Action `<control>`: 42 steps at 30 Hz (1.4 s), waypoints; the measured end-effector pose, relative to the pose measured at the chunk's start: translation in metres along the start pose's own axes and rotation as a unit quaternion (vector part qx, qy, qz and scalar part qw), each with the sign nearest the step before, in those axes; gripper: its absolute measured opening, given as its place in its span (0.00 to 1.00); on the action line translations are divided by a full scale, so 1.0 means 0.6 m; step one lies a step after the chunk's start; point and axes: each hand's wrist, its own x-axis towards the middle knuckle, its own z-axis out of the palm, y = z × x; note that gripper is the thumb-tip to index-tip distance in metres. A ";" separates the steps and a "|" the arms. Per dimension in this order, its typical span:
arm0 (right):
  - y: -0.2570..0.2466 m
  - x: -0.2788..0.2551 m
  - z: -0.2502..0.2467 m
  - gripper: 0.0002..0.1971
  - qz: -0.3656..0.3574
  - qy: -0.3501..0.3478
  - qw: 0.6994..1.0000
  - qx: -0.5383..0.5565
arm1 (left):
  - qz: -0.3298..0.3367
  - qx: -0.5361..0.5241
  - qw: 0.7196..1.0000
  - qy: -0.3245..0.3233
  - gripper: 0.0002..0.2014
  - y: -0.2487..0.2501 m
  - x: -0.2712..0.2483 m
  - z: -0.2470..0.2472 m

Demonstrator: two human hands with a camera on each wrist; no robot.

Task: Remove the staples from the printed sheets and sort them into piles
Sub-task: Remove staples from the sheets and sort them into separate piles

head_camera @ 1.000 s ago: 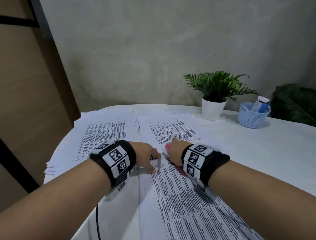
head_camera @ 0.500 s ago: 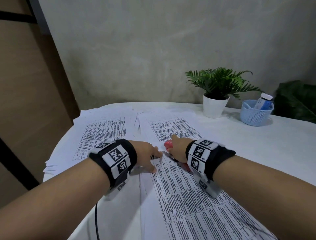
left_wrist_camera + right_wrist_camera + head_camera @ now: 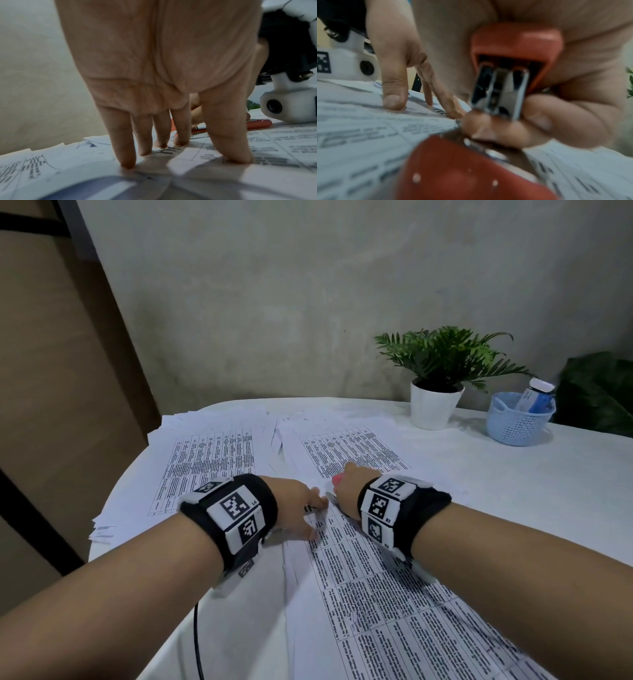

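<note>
Head view, from the left: a wide pile of printed sheets (image 3: 209, 460) lies on the white tabletop (image 3: 513, 474), its small tabular print too fine to read. Next, the left hand (image 3: 294, 501) presses straight, spread fingers (image 3: 126, 155) flat on the top corner of the stapled sheets (image 3: 376, 594) lying nearest; its wristband carries black-and-white square markers. Just beside it, the right hand (image 3: 346, 491) grips a red stapler (image 3: 513, 44), thumb and fingers curled round it, its metal front end down at the sheets' corner. Whether it touches a staple is hidden behind the fingers and blurred. A second pile (image 3: 346, 450) lies beyond. Further right stand a potted plant (image 3: 435, 378) and a blue basket (image 3: 517, 422) holding a bottle whose label is unreadable.
</note>
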 end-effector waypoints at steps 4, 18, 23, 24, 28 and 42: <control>-0.007 -0.008 -0.009 0.18 0.003 -0.007 0.999 -0.041 | 0.011 0.002 1.000 0.018 0.33 0.000 -0.001 0.002; 0.022 -0.030 -0.026 0.18 -0.043 -0.024 0.999 0.015 | 0.014 0.022 1.000 0.013 0.32 0.000 0.008 -0.001; 0.055 -0.048 -0.002 0.18 0.002 -0.018 0.998 0.062 | 0.010 0.019 1.000 -0.002 0.32 0.002 0.016 -0.016; 0.061 -0.055 0.002 0.16 0.009 -0.023 0.997 0.075 | 0.010 0.009 1.000 0.010 0.29 0.001 0.017 -0.020; 0.084 -0.087 0.018 0.22 0.045 -0.047 0.990 0.128 | -0.016 -0.016 0.998 0.056 0.29 -0.017 0.047 -0.037; 0.097 -0.105 0.019 0.23 0.078 -0.051 0.979 0.182 | -0.100 -0.297 0.949 0.046 0.35 -0.039 0.025 -0.053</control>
